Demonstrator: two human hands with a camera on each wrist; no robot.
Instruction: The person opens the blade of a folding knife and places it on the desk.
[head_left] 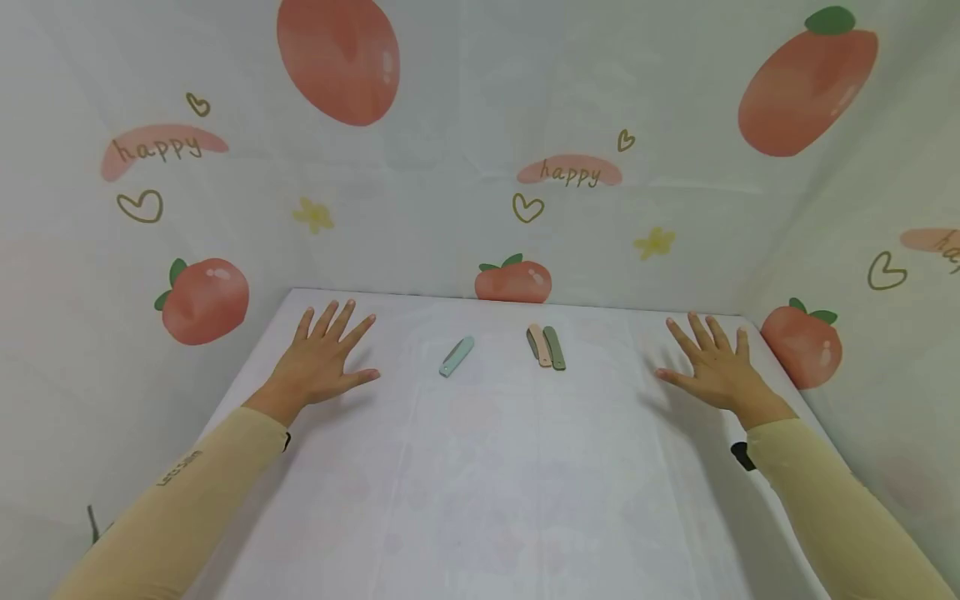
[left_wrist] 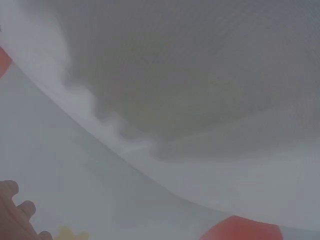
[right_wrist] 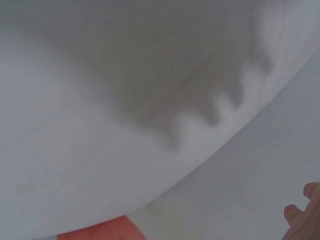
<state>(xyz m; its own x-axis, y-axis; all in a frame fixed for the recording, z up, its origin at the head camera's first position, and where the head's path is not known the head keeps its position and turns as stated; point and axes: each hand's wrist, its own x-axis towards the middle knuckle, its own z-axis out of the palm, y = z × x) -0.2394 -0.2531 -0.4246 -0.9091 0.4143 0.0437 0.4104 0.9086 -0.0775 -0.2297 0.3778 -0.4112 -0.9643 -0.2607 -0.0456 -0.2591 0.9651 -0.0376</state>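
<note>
The white tabletop stops at twelve o'clock against a fruit-printed curtain, taking the clock from the person's seat, and I see its side edges spread wider toward six. The left hand hangs near the ten o'clock corner, the right hand near the two o'clock one, both palm down above the surface, their shadows falling on it. On each, the fingers are straight and fanned well apart, holding nothing.

Three folding knives lie between the hands, near the far edge, with a wide stretch of cloth on the six o'clock side. The mint folding knife is at three o'clock from the left hand, well apart from it; its long axis runs from seven to one, rounded end toward one. The peach folding knife and the green folding knife lie side by side at nine o'clock from the right hand, nearly parallel, far ends pointing between eleven and twelve. A grey blade edge shows along the peach one's nine o'clock side. Whether these two touch, I can't tell.
</note>
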